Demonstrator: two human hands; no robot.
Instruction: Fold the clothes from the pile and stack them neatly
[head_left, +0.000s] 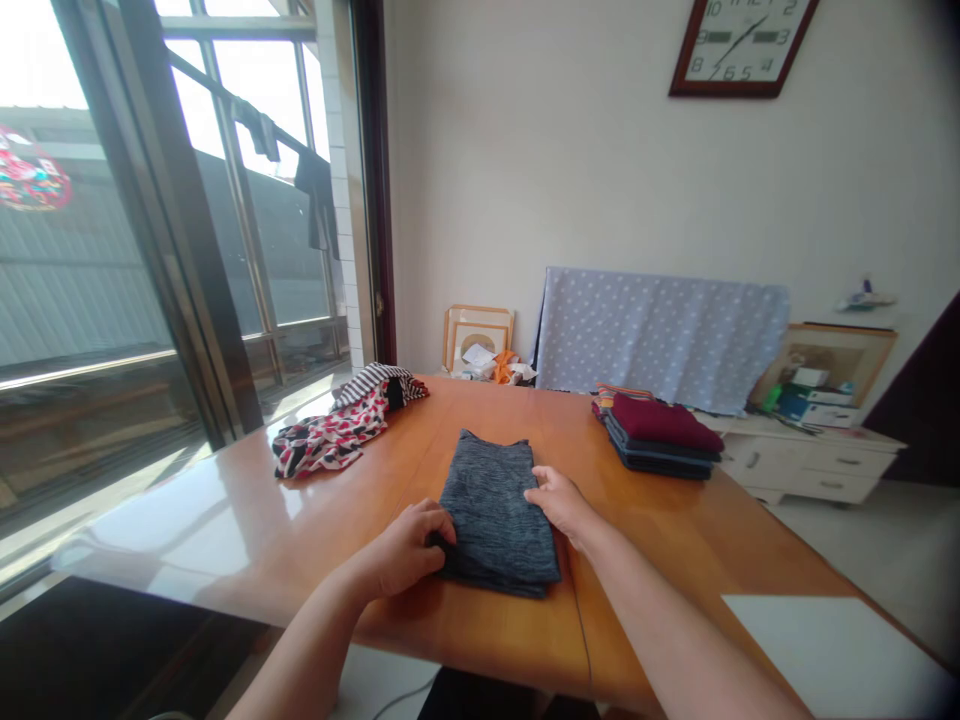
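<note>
A folded dark grey heathered garment (495,510) lies flat on the wooden table (420,625) in front of me; its exact kind cannot be told from the fold. At its lower left edge, my left hand (412,545) has curled fingers gripping the cloth. My right hand (559,500) holds the right edge, higher up, with the thumb on top and the other fingers partly hidden.
Loose clothes, one striped and one with a red-and-black pattern (330,440), lie at the table's far left. A stack of folded clothes, maroon on top (664,425), sits at the far right. A white sheet (832,655) lies at the near right corner.
</note>
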